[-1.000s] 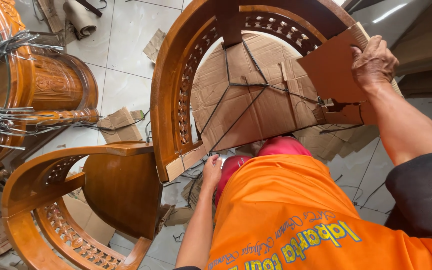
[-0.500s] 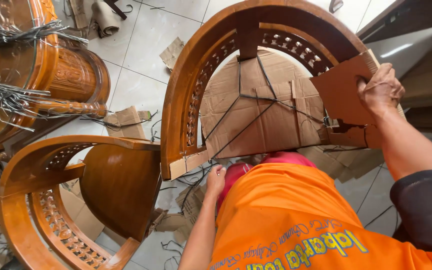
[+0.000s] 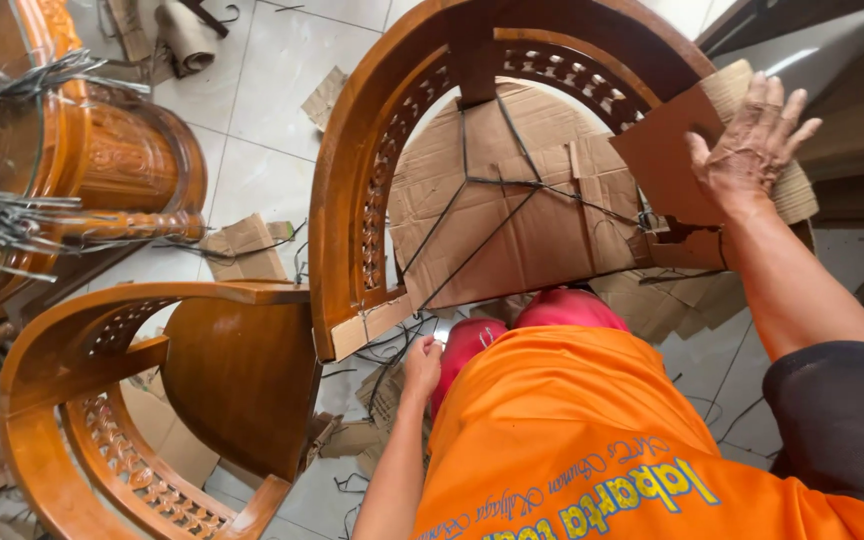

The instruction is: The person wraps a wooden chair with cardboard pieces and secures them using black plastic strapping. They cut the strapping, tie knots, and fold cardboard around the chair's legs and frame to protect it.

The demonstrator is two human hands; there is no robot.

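A curved wooden chair (image 3: pixel 352 180) with carved arms stands in front of me, its seat wrapped in brown cardboard (image 3: pixel 522 230) tied with black string (image 3: pixel 472 185). My right hand (image 3: pixel 752 140) lies flat, fingers spread, on a loose cardboard piece (image 3: pixel 657 155) at the chair's right arm. My left hand (image 3: pixel 422 365) hangs low by the cardboard-capped end of the chair's left arm, fingers curled; what it holds is hidden. My orange shirt (image 3: pixel 592 440) fills the bottom of the view.
A second matching chair (image 3: pixel 242 370) stands at lower left, touching the first. A carved round wooden table (image 3: pixel 122 150) with grey strapping on it is at upper left. Cardboard scraps (image 3: pixel 247 245) and string litter the white tile floor (image 3: pixel 262 110). A paper roll (image 3: pixel 187 30) lies at the top.
My right hand shifted from gripping the cardboard piece's edge to lying flat on it with spread fingers. The view moved slightly; my left hand stayed low by the chair's arm end.
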